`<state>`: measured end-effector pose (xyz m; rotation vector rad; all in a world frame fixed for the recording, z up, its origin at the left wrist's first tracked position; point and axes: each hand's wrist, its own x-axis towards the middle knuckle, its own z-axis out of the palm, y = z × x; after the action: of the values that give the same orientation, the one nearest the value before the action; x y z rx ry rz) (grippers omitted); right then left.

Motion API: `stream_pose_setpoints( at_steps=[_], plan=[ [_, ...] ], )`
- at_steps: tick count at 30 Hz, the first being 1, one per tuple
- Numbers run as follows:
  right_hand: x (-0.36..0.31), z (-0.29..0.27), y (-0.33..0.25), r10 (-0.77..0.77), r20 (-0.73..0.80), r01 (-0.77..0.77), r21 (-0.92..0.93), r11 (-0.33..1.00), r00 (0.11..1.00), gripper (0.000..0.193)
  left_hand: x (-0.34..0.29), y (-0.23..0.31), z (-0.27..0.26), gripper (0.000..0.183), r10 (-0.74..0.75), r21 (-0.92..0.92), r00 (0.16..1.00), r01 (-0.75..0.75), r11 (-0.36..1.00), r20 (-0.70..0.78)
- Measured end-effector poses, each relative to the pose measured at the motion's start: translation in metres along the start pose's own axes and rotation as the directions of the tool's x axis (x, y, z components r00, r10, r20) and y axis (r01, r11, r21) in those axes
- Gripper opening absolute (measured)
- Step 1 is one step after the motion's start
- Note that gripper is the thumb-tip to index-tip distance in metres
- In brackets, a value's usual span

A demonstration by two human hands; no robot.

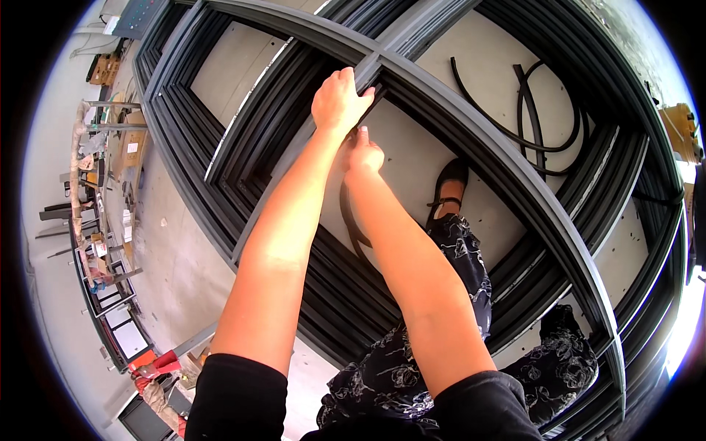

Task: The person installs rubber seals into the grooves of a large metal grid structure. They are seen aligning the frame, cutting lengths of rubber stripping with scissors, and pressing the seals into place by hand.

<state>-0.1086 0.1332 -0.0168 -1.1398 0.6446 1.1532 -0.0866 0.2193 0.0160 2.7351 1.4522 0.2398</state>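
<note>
My left hand [340,103] is closed over the grey crossbar of a large window-like frame [412,73], close to where two bars meet. Just below it, my right hand [365,154] is closed with the thumb up, near the inner side of that joint. A dark flexible strip [346,209] hangs down from the right hand and curves behind my right forearm. The right fingertips are partly hidden, so their exact hold on the strip is hard to see. Under the top frame lie several stacked dark frames [254,140].
More dark strips [577,140] lie coiled on the floor inside a frame opening at the right. My shoe [450,184] stands within the middle opening. A cluttered rack [103,191] lines the left side. Further frames [662,242] stand along the right.
</note>
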Motion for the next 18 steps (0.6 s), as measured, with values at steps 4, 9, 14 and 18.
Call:
stream_pose_setpoints(
  at_steps=[4, 9, 14, 18],
  plan=[
    [0.019, -0.015, -0.015, 0.053, 0.100, -0.055, 0.018, 0.998, 0.994, 0.040, -0.001, 0.006, -0.003, 0.044, -0.006, -0.007, 1.000, 0.006, 1.000, 0.015],
    [0.002, -0.020, 0.003, 0.100, 0.364, -0.080, -0.070, 0.994, 0.926, 0.039, -0.001, 0.009, -0.004, 0.041, -0.034, -0.004, 0.997, 0.035, 0.999, 0.070],
    [-0.005, -0.007, -0.011, 0.059, 0.377, -0.006, -0.139, 0.990, 0.924, 0.031, -0.003, 0.007, -0.003, 0.040, -0.008, 0.012, 1.000, 0.008, 1.000, 0.022],
    [0.002, -0.008, -0.012, -0.073, 0.310, 0.126, -0.153, 0.980, 0.948, 0.027, -0.001, 0.008, 0.000, 0.046, -0.004, 0.030, 0.999, 0.003, 1.000, 0.047]
  ],
)
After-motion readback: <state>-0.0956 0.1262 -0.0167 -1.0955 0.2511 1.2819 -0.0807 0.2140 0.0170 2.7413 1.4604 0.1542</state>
